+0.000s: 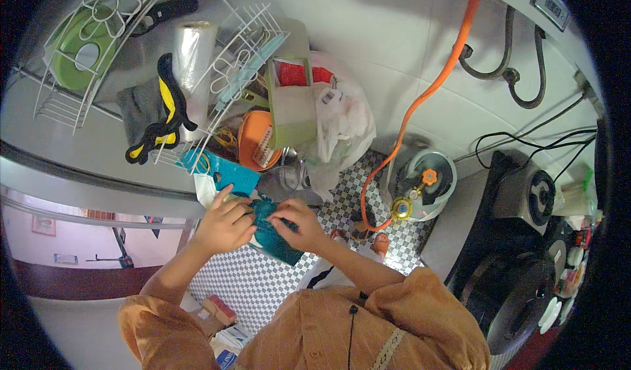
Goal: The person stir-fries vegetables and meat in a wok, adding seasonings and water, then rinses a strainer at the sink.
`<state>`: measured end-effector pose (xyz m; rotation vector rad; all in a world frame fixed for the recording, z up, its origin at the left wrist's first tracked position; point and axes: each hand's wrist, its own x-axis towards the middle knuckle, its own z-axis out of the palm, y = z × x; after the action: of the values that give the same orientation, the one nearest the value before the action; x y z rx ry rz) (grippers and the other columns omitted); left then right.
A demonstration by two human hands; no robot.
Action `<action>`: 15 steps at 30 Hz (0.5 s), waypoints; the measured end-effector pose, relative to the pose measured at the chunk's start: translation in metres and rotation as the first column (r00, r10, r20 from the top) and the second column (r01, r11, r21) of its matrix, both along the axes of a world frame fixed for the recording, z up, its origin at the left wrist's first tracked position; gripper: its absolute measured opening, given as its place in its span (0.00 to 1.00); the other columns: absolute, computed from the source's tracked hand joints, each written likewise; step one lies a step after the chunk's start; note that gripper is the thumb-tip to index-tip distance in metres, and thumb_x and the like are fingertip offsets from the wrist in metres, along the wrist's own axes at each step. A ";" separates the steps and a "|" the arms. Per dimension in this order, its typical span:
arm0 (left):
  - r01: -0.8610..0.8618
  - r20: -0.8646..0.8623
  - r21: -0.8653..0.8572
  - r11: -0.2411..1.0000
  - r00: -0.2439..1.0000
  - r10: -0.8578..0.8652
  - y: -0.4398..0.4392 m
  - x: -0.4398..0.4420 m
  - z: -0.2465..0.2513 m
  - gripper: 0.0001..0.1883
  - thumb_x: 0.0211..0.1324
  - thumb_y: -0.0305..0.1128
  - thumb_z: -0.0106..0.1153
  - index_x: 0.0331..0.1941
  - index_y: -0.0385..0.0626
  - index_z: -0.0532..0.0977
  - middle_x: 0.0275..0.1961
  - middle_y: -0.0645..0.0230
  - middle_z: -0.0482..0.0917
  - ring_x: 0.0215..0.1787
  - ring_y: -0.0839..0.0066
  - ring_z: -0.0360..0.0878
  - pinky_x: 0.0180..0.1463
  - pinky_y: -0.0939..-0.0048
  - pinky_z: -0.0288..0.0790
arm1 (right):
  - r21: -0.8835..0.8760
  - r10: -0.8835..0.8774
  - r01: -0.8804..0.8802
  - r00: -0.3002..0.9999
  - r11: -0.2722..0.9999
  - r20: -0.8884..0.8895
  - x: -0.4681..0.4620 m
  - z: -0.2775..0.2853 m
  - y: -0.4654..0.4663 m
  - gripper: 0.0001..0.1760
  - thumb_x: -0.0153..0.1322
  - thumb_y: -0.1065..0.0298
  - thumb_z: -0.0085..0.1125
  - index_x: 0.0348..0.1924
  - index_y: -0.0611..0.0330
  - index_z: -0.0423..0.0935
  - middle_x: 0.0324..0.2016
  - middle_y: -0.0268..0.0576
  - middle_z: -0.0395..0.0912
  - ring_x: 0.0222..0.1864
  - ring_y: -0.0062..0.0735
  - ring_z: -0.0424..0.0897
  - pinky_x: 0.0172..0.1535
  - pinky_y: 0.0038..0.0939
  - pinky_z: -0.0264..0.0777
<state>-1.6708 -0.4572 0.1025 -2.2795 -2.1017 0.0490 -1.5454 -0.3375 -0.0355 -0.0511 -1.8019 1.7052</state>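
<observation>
A dark teal cloth (283, 249), lacy or textured along its upper part, hangs in front of me above the tiled floor. My right hand (300, 226) pinches its upper part between thumb and fingertips. At the cloth's left edge is my left hand (226, 226), its index finger raised and the others bent. Its fingertips touch or nearly touch the cloth; whether they grip it is hidden. Just beyond that hand hangs a flat blue-teal piece (234, 175) with a hole in it. A white item (204, 190), partly behind the left fingers, hangs beside it.
A white wire rack (224, 106) holds a roll of clear plastic (194, 54), an orange grater (256, 141) and a green-rimmed box (293, 109). A white plastic bag (345, 118) hangs beside it. An orange hose (409, 109) runs to a gas cylinder (434, 187). Dark pans (512, 291) stand right.
</observation>
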 end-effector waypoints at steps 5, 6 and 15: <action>0.005 0.074 0.067 0.998 0.997 -0.010 -0.013 -0.003 0.011 0.06 0.45 0.34 0.57 0.26 0.46 0.74 0.34 0.67 0.76 0.42 0.71 0.76 0.56 0.57 0.64 | -0.118 -0.062 0.076 0.991 0.990 0.117 -0.026 -0.030 0.006 0.11 0.66 0.68 0.55 0.41 0.59 0.77 0.36 0.48 0.74 0.39 0.47 0.73 0.44 0.37 0.68; -0.005 0.091 0.081 0.997 0.996 -0.003 -0.015 -0.004 0.011 0.06 0.45 0.34 0.56 0.26 0.46 0.74 0.33 0.68 0.77 0.42 0.71 0.76 0.55 0.58 0.65 | -0.066 -0.035 0.048 0.982 0.997 0.186 -0.033 -0.025 0.009 0.16 0.66 0.64 0.56 0.46 0.58 0.74 0.41 0.52 0.74 0.44 0.50 0.73 0.49 0.40 0.67; -0.106 0.224 0.152 0.983 0.972 0.071 -0.018 -0.004 0.022 0.03 0.49 0.29 0.57 0.28 0.44 0.76 0.31 0.68 0.78 0.37 0.70 0.77 0.46 0.65 0.68 | 0.077 0.027 -0.056 0.941 0.995 0.338 -0.116 -0.039 -0.012 0.29 0.65 0.56 0.55 0.56 0.59 0.64 0.53 0.58 0.67 0.54 0.60 0.67 0.57 0.47 0.61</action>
<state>-1.6753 -0.4750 0.1241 -2.1823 -2.2134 -0.3742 -1.6614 -0.3492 -0.0743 -0.2868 -2.1364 1.7263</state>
